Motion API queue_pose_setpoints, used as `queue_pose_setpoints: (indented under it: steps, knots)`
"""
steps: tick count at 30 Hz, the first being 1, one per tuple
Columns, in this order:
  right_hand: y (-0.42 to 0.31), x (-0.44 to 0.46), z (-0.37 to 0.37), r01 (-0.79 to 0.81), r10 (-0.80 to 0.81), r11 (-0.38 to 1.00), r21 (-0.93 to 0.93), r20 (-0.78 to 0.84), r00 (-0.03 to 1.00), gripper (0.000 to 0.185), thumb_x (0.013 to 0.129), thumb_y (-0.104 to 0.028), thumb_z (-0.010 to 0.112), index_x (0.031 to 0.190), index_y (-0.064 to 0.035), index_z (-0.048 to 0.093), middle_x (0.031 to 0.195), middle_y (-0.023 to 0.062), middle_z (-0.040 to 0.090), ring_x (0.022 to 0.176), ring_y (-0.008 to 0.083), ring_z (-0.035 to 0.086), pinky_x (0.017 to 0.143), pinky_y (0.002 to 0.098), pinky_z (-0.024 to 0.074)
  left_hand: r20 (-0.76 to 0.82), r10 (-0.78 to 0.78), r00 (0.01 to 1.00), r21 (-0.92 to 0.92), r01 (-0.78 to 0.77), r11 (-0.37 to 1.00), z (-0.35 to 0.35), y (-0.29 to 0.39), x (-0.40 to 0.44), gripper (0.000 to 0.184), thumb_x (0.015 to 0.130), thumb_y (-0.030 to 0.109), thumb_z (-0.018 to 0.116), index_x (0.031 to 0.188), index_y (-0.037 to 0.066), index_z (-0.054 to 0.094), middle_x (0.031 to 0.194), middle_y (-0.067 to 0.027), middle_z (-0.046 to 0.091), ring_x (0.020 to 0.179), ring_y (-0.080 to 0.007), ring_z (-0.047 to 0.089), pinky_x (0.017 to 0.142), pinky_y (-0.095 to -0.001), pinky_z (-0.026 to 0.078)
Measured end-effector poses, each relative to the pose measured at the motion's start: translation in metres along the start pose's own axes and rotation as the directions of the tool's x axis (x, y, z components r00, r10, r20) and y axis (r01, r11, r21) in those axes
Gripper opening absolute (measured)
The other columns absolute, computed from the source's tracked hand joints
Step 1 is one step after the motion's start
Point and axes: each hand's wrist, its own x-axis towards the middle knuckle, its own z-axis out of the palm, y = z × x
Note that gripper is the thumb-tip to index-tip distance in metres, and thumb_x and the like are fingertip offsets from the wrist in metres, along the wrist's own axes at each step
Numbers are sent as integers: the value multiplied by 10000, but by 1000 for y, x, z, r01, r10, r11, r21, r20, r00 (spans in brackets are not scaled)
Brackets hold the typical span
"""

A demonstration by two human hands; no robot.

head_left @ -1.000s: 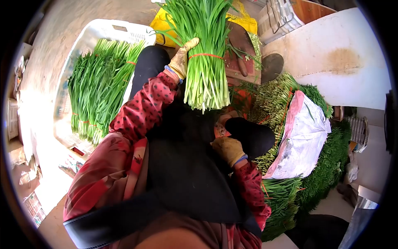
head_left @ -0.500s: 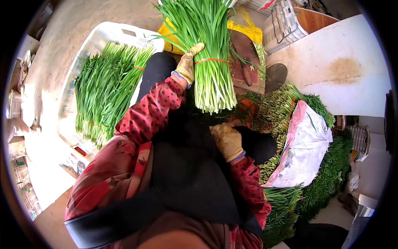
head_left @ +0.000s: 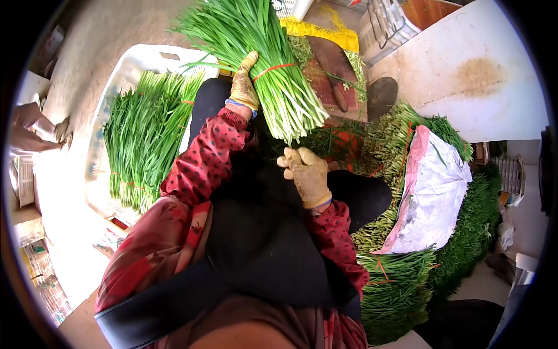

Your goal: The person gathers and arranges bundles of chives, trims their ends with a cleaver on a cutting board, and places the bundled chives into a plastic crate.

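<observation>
My left hand (head_left: pixel 244 86), in a stained yellowish glove, is closed around a bunch of garlic chives (head_left: pixel 289 98). An orange band (head_left: pixel 273 71) circles the bunch, which tilts with its pale cut ends toward the lower right and its green leaves toward the upper left. Just below those ends is my right hand (head_left: pixel 308 177), gloved too, its fingers curled in; whatever they may pinch is too small to make out. Beyond the bunch, a broad-bladed knife (head_left: pixel 334 67) lies on a reddish board (head_left: pixel 319 81) among green trimmings.
On the left, a white plastic crate (head_left: pixel 96 168) holds several banded bunches. More chives (head_left: pixel 378 145) are piled on the right, partly under a white sack (head_left: pixel 433 192). A white panel (head_left: pixel 453 75) stands behind them. Another person's leg (head_left: pixel 35 128) shows at the far left.
The bunch has swung from nearly upright to a slant, leaves shifting left. My right hand has risen from beside my knee to just below the cut ends. A person's leg has appeared at left.
</observation>
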Motion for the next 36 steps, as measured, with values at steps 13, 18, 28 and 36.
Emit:
queue_pose_setpoints:
  steps: [13,18,28,36]
  knots:
    - [-71,43,-43,350,-618,700,-622,-283,734,371,796,-115,759,1124,-55,597,1111,90,662,935,230,630,801,350,524,120,-278,953,-44,285,958,2,3,-5,542,863,473,644,1215,65,594,1126,-147,666,965,-341,655,876,-506,540]
    - [-98,16,-31,86,-177,877,473,152,972,88,888,-14,646,972,7,633,1023,110,718,630,47,545,564,195,453,590,-434,681,286,327,901,-117,-40,66,555,918,489,533,1327,113,531,1299,-165,555,1133,-326,559,957,-486,472]
    - [-69,40,-27,192,-138,885,425,-154,978,399,920,-110,652,1305,-67,557,1311,46,594,870,94,614,722,209,502,571,-74,818,-93,155,984,-42,2,-3,404,1031,201,430,1399,38,401,1438,-150,428,1267,-240,477,1001,-337,477]
    - [-81,3,-48,-1,-128,931,365,330,935,354,944,-152,632,1282,-49,603,1158,99,673,901,158,671,733,239,527,424,-247,871,80,235,969,-10,13,-13,428,1005,254,458,1375,42,429,1403,-151,459,1231,-255,500,992,-361,483]
